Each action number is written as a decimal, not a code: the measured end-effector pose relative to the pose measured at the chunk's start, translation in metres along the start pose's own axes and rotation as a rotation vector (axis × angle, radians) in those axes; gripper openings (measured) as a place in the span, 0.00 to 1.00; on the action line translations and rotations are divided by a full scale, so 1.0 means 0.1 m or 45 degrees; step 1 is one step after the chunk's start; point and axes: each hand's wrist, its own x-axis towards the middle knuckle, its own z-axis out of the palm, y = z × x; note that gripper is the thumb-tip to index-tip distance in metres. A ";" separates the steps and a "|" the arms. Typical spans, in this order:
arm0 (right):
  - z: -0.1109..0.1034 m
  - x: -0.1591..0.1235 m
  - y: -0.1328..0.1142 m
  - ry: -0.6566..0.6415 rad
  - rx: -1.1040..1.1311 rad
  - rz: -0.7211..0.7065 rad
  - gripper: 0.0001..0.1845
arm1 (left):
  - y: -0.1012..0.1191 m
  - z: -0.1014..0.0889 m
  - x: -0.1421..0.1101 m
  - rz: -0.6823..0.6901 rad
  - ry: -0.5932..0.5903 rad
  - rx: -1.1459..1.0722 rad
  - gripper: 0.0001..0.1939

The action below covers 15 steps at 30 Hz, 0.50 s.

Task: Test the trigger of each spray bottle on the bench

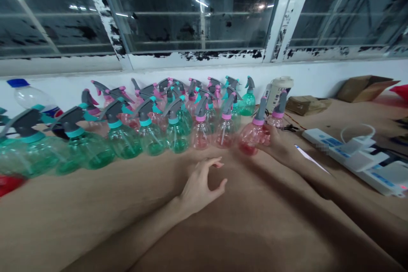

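One pink-collared spray bottle (247, 139) is at the right end of the front row, above or on the bench (153, 229); base contact cannot be confirmed. Right hand (271, 139): grip closed against the bottle's right side. Left hand (199, 185): grip apart, fingers curved, holding nothing. Handling, as judged: light, with shallow reddish contents that may slosh; thin, springy wall, smooth and prone to slip if wet. Hold around the round body below the collar; avoid loading the grey trigger head (260, 109). Adjacent: another pink-collared bottle (225, 131) at left, green bottles (177, 136) beyond it.
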 end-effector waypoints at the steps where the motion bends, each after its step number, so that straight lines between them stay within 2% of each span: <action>1: 0.00 0.03 -0.02 -0.004 -0.090 -0.007 0.37 | 0.00 0.00 0.00 0.011 -0.006 0.011 0.24; 4: -0.01 0.13 -0.09 0.000 -0.270 0.006 0.34 | -0.01 0.01 0.00 0.031 -0.028 0.029 0.21; 8: 0.05 0.20 -0.18 0.030 -0.295 0.056 0.35 | -0.02 0.02 0.01 0.028 -0.082 0.041 0.17; 12: 0.06 0.09 -0.32 0.145 -0.239 0.056 0.41 | -0.02 0.03 0.01 0.030 -0.137 0.072 0.13; 15: -0.09 -0.03 -0.38 0.188 -0.156 0.058 0.36 | -0.02 0.03 0.01 0.040 -0.136 0.079 0.12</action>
